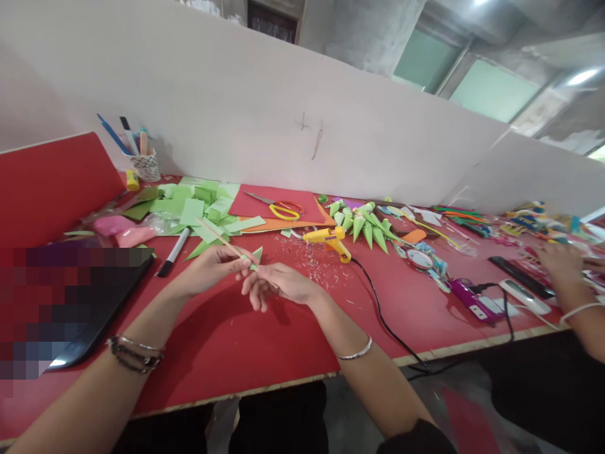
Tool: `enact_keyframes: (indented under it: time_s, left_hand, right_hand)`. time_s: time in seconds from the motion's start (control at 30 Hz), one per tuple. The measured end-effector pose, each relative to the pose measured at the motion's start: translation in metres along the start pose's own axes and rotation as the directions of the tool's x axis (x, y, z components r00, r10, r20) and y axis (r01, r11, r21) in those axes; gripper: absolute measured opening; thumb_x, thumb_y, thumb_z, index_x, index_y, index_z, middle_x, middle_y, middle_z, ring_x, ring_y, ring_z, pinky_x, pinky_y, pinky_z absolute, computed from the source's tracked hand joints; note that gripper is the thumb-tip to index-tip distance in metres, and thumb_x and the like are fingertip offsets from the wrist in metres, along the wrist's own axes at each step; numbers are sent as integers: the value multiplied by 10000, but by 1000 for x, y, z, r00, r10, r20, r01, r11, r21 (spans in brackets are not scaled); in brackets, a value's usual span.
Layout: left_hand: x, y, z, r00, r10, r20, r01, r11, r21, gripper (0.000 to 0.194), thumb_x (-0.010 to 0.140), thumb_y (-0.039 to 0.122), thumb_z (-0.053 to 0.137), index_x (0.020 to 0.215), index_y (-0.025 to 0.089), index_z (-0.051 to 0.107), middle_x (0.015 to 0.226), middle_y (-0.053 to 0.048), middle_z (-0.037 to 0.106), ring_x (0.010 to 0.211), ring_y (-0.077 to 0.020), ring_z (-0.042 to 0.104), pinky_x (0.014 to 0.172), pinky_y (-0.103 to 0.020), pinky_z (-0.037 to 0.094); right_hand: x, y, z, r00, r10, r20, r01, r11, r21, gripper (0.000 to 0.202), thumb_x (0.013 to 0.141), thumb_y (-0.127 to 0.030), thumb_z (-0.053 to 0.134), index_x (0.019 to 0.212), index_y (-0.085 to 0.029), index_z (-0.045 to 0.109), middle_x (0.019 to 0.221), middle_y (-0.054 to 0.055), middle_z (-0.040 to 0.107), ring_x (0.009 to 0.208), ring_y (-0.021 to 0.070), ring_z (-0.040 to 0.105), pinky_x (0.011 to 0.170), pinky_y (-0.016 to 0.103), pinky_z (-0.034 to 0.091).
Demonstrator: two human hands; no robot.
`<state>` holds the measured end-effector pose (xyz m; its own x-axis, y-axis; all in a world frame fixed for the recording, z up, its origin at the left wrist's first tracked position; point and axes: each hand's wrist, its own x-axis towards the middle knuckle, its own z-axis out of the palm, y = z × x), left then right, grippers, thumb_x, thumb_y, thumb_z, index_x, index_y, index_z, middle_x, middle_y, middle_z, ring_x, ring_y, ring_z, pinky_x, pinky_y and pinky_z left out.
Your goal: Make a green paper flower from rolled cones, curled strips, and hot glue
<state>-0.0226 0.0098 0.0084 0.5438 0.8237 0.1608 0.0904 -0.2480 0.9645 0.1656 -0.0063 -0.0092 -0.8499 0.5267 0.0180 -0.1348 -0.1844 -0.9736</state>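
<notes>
Between my two hands is a thin wooden stick, slanting from upper left to lower right. A small piece of light green paper is at the stick, by my fingertips. My left hand pinches the stick from the left. My right hand has thumb and finger closed on the green paper, its other fingers curled loosely below. Just beyond lie loose green paper pieces. A yellow glue gun rests to the right, near a cluster of green paper cones.
Yellow-handled scissors lie on red paper. A marker and a dark, partly blurred-out device are at left. A pen cup stands behind. At right are a purple power strip and another person's hand.
</notes>
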Motion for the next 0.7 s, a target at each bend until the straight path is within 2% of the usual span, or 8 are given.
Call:
enact_keyframes:
  time_s: [0.13, 0.3, 0.43, 0.57, 0.7]
  left_hand:
    - [2, 2, 5, 999, 3, -49, -2, 1000, 17, 161, 718, 293, 586, 725, 147, 654, 540, 19, 584, 484, -73, 489, 482, -176, 427]
    - [2, 2, 9, 995, 54, -89, -45, 994, 100, 184, 743, 290, 544, 683, 140, 632, 493, 24, 561, 470, -79, 481, 476, -181, 407]
    - [2, -2, 14, 981, 69, -180, -43, 988, 146, 193, 751, 298, 525, 721, 140, 631, 517, 27, 547, 488, -84, 480, 490, -185, 405]
    - [3, -3, 22, 957, 56, -285, -4, 984, 179, 234, 753, 335, 512, 699, 137, 623, 546, 25, 529, 495, -80, 447, 476, -180, 380]
    - [4, -4, 28, 935, 58, -351, 0, 986, 164, 286, 765, 375, 475, 689, 133, 606, 528, 23, 504, 478, -82, 421, 451, -185, 357]
  right_hand:
    - [1, 1, 0, 994, -21, -108, 7, 992, -129, 305, 869, -383, 419, 804, -125, 568, 578, 0, 602, 523, 82, 568, 572, 220, 454]
    - [5, 6, -2, 971, -63, -229, 7, 972, -236, 334, 850, -422, 424, 810, -126, 574, 545, -16, 579, 475, 79, 548, 529, 219, 456]
    - [8, 12, -4, 935, -129, -331, 2, 933, -359, 327, 848, -417, 419, 849, -135, 584, 517, -25, 552, 443, 79, 531, 482, 202, 440]
    - [9, 13, -3, 846, -258, -467, -97, 786, -611, 294, 864, -353, 407, 776, -142, 592, 501, -28, 534, 415, 60, 499, 481, 178, 396]
    - [7, 8, 2, 782, -364, -505, -234, 581, -780, 291, 859, -294, 427, 660, -144, 578, 487, -20, 527, 439, 59, 485, 524, 184, 368]
